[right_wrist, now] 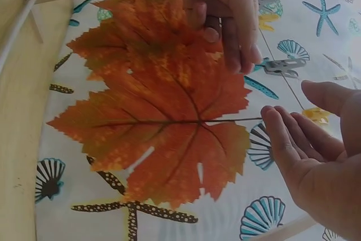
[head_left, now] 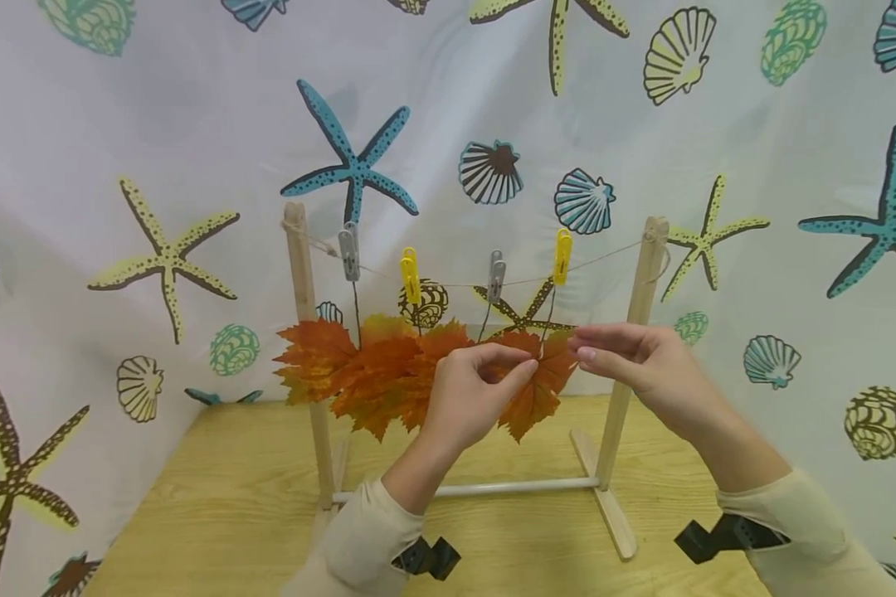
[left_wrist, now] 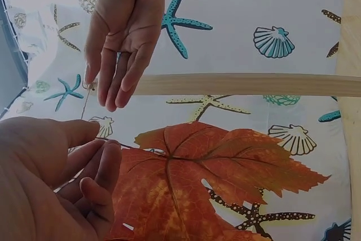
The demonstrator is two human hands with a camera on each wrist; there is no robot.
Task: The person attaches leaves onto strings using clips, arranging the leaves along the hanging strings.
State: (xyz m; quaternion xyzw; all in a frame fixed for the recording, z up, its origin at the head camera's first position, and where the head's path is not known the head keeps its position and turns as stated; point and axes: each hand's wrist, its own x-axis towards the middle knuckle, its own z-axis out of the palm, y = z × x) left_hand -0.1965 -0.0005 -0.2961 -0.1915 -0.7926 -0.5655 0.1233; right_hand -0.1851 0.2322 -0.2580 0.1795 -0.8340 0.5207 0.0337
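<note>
Several orange-red artificial maple leaves point(head_left: 388, 373) hang by dark stems from two grey clothespins point(head_left: 350, 253) and two yellow clothespins point(head_left: 562, 257) on a thin string. In front of the right-hand leaf point(right_wrist: 163, 117), my left hand point(head_left: 470, 390) has its thumb and fingers bent loosely toward each other, with a small gap between the tips. My right hand point(head_left: 642, 365) is just to the right of that leaf, thumb apart from the extended fingers. In the right wrist view its fingertips point(right_wrist: 269, 114) are right at the stem, below the yellow clothespin point(right_wrist: 316, 115).
Two upright wooden posts point(head_left: 642, 274) carry the string, joined low down by a white rod point(head_left: 515, 487). Wooden feet point(head_left: 616, 522) support the frame on a light wood table point(head_left: 194, 497). Behind hangs a white cloth point(head_left: 216, 124) printed with starfish and shells.
</note>
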